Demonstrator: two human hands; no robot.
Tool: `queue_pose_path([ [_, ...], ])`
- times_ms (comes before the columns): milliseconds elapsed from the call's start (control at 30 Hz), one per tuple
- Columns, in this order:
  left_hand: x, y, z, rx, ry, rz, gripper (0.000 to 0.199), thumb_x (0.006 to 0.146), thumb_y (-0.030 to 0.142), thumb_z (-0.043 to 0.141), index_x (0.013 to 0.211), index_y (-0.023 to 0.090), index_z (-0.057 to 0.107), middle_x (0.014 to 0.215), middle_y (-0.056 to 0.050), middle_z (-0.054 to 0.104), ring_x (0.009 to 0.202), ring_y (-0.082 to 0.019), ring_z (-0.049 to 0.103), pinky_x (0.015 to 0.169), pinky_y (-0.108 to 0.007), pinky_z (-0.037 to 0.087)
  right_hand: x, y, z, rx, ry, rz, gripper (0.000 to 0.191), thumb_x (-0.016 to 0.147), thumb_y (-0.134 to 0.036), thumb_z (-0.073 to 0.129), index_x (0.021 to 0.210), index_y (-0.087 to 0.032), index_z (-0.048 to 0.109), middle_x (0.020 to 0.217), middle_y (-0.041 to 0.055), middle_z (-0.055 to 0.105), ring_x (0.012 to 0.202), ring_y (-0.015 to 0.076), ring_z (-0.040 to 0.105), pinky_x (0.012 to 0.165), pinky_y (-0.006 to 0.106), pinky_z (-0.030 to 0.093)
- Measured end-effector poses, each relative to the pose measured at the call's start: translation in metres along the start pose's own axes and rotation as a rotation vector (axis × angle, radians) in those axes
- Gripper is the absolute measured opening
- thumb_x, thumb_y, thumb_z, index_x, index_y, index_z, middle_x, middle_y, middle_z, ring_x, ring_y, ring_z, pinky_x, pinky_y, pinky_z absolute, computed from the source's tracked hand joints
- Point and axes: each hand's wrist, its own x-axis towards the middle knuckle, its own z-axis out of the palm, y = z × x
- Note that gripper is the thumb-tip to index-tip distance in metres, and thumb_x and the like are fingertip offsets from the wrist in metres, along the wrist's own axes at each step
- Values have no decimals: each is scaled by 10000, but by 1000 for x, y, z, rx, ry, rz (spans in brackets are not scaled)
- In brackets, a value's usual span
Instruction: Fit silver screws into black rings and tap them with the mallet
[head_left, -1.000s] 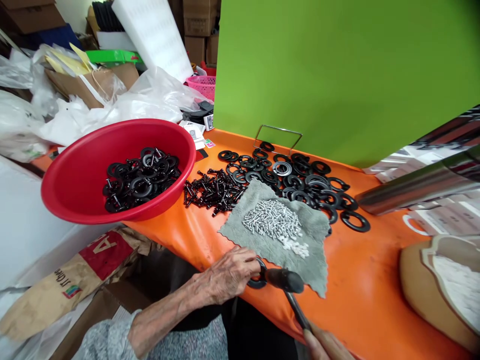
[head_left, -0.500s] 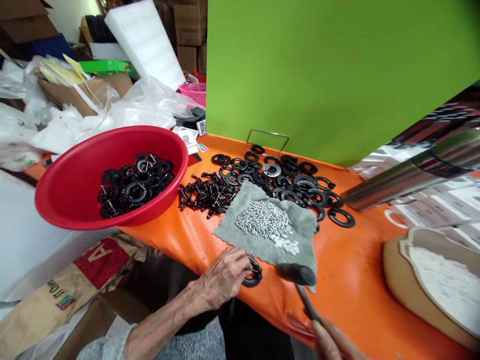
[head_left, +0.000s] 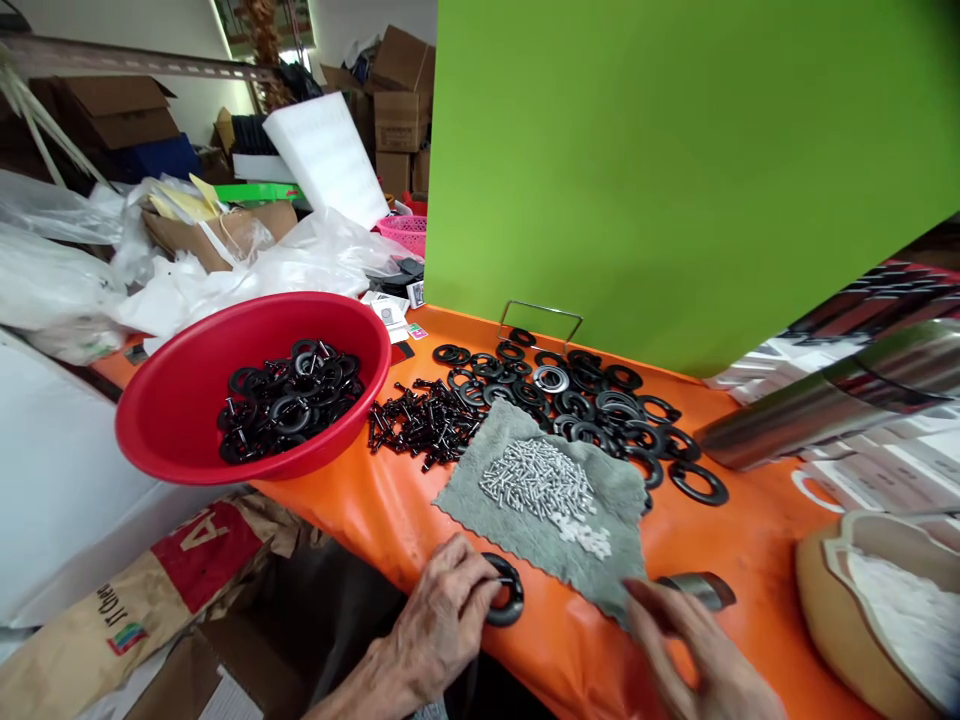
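My left hand (head_left: 439, 625) is closed on a black ring (head_left: 514, 598) at the front edge of the orange table, thumb and fingers pinching its left side. To the right hovers my right hand (head_left: 697, 650), slightly blurred, thumb and fingers apart, nothing visible between them. Just behind it lies a hammer, its dark head (head_left: 705, 588) showing and its handle not visible. A grey-green cloth (head_left: 469, 490) beyond my hands bears a heap of small silver rivets (head_left: 536, 478) and small white pieces (head_left: 585, 535).
A red basin (head_left: 172, 400) with black ring assemblies stands at left. Black pins (head_left: 424, 420) and loose black rings (head_left: 697, 483) are heaped behind the cloth. A beige tub (head_left: 832, 600) of white powder and a metallic cylinder (head_left: 780, 420) stand at right, before a green panel (head_left: 637, 180).
My right hand has let go of the hammer, which now lies on the table to the right, and has moved up toward the cloth. My left hand still holds the ring. The view has shifted.
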Motion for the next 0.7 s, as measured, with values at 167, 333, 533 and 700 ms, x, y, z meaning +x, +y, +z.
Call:
queue_pose_path([
  [167, -5, 6, -24, -8, 137, -78, 169, 918, 177, 469, 844, 172, 621, 835, -38, 553, 763, -156, 552, 713, -263, 457, 50, -59, 62, -57, -110, -99, 249, 963, -278, 314, 910, -217, 550, 786, 40, 623, 712, 173, 624, 641, 291, 503],
  [333, -4, 3, -35, -66, 192, -120, 178, 911, 242, 481, 809, 175, 611, 771, -21, 561, 677, -139, 517, 652, -245, 429, 59, -62, 95, -222, -142, -65, 230, 919, -234, 348, 771, -215, 523, 735, 71, 571, 692, 260, 568, 652, 405, 409],
  [533, -3, 5, -38, -325, 146, -227, 235, 891, 329, 495, 779, 157, 610, 737, -3, 531, 639, -113, 469, 593, -219, 378, 48, -52, 94, -249, -142, -58, 191, 920, -219, 357, 767, -228, 472, 702, 45, 567, 676, 232, 567, 665, 372, 368],
  [700, -3, 11, -38, -499, 74, -290, 256, 869, 370, 522, 771, 142, 589, 706, 9, 519, 635, -103, 476, 619, -214, 394, 38, -40, 85, -163, -140, -53, 227, 946, -290, 318, 785, -230, 466, 709, 36, 570, 681, 216, 571, 675, 366, 365],
])
